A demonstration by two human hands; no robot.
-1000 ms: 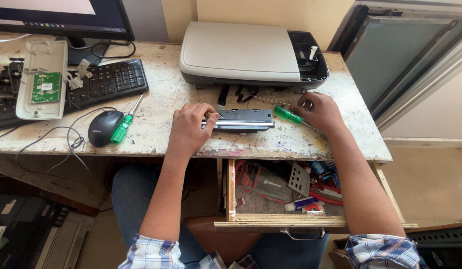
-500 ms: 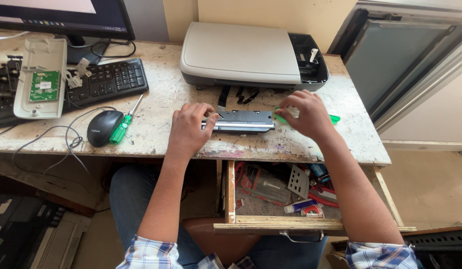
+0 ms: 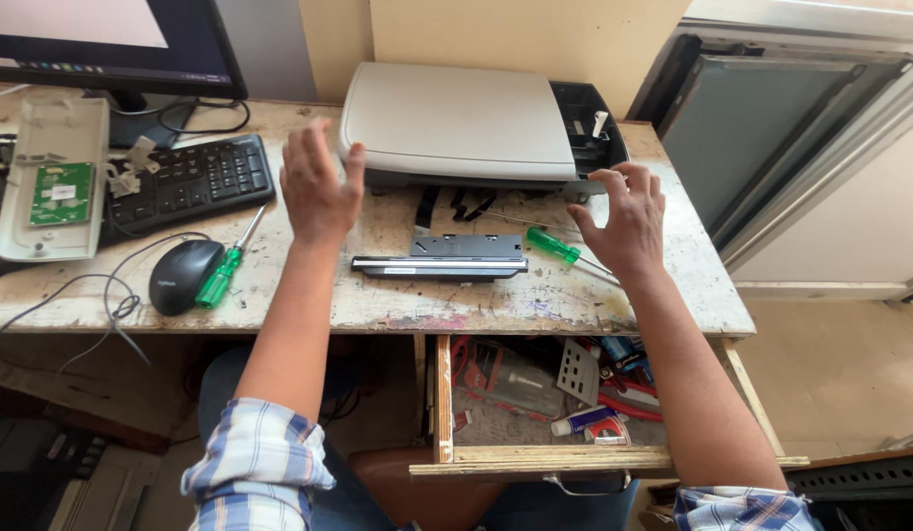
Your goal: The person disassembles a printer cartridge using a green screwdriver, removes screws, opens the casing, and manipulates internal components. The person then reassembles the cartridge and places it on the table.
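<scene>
Your left hand hovers above the worn, paint-stained wooden surface with its fingers spread wide, its grip holding nothing. Your right hand is likewise open and empty, fingers fanned, just beside the near right corner of the flat grey scanner-type machine with a black right end that stands at the far side. Between your two hands, a little nearer to you, lies the long, narrow black and silver module, flat on the surface and touched by neither hand. Just right of it lies a green-handled screwdriver, its shaft running under your right hand.

Below the surface's near edge, a shallow wooden drawer stands pulled out. In it lie a perforated grey metal plate, a small white tube with a dark cap, a clear plastic packet and red and blue handled tools jumbled at the right; the rest is too cluttered to tell.

To the left lie a second green-handled screwdriver, touching a black computer mouse, with a black keyboard farther back and an opened beige casing holding a green circuit board at the far left.
</scene>
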